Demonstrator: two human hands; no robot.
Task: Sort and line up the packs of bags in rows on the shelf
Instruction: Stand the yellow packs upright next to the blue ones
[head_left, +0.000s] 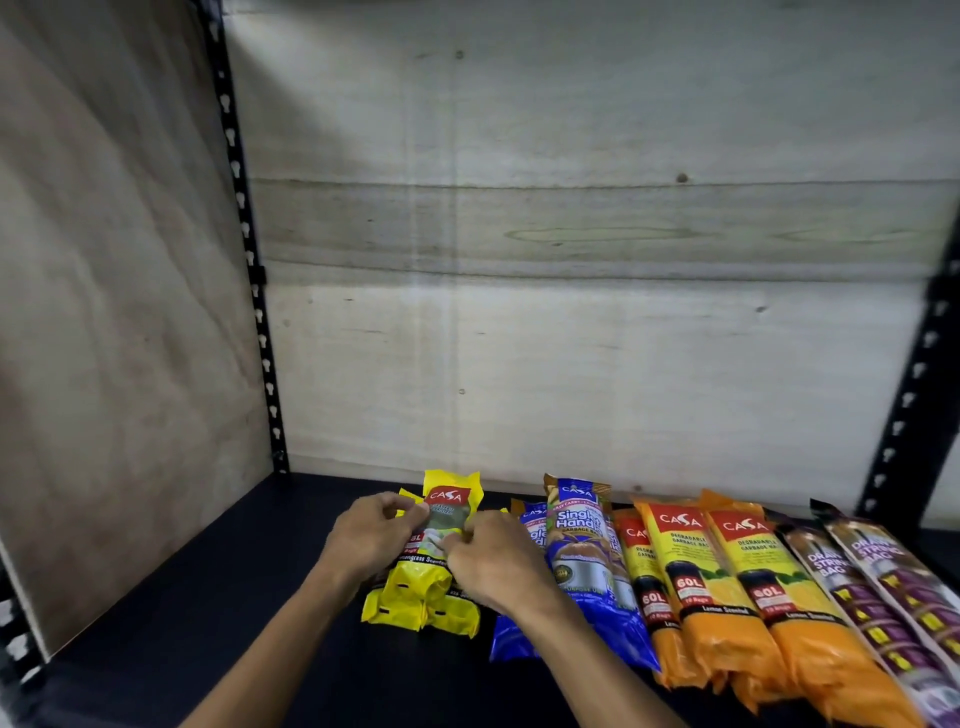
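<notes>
Packs of garbage bags lie side by side on the black shelf (208, 597). The yellow packs (423, 597) are stacked at the left of the row. My left hand (371, 535) grips the left edge of the top yellow pack, and my right hand (493, 556) grips its right edge. Right of them lie blue packs (587, 561), then orange packs (727, 587), then dark purple drawstring packs (883, 597) at the far right. My right hand overlaps the nearest blue pack and hides part of it.
A pale wooden back wall (571, 260) closes the shelf behind the packs. A plywood side panel (114, 312) stands at the left. Black perforated uprights rise at the left (244, 249) and at the right (914, 384). Bare black shelf lies left of the yellow packs.
</notes>
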